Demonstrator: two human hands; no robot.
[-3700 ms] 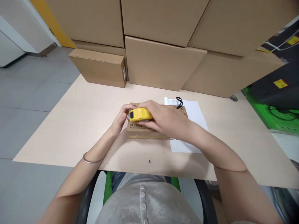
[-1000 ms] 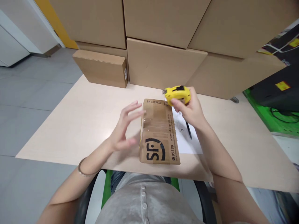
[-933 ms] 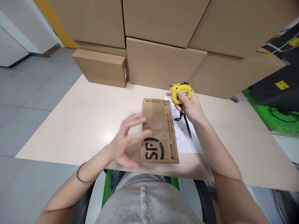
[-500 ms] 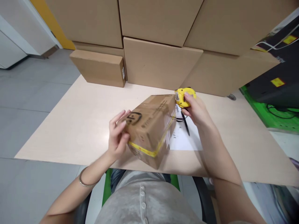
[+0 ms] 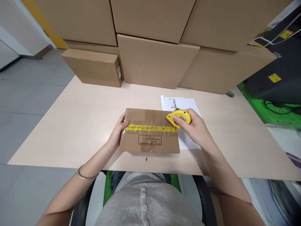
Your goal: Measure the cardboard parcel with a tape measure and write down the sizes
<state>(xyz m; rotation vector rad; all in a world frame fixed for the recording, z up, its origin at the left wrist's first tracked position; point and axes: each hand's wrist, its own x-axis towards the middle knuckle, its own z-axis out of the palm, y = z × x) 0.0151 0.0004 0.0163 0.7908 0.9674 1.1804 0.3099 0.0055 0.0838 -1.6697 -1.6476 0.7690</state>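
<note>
A cardboard box (image 5: 150, 115) lies in front of me, its long side running left to right. Yellow printed packing tape (image 5: 155, 128) crosses its upper face, with a black-framed printed label (image 5: 150, 140) below. My left hand (image 5: 118, 131) is closed on the box's left end, thumb on the tape and fingers behind the edge. In my right hand (image 5: 191, 125) is a yellow tape measure (image 5: 181, 117), held against the box's upper right corner. The fingers under the tape measure are partly hidden. No drawn-out blade can be made out.
White printed paper (image 5: 188, 103) lies partly under the box and right hand. Large cartons (image 5: 157, 62) line the table's (image 5: 82, 125) back edge, with a smaller flat carton (image 5: 98, 70) at left. A dark box (image 5: 265, 72) stands on a green surface at right.
The box has been turned from a tilted pose to lie level with its taped face up. The tape measure has come down and left to its right corner. The black pen is now out of sight.
</note>
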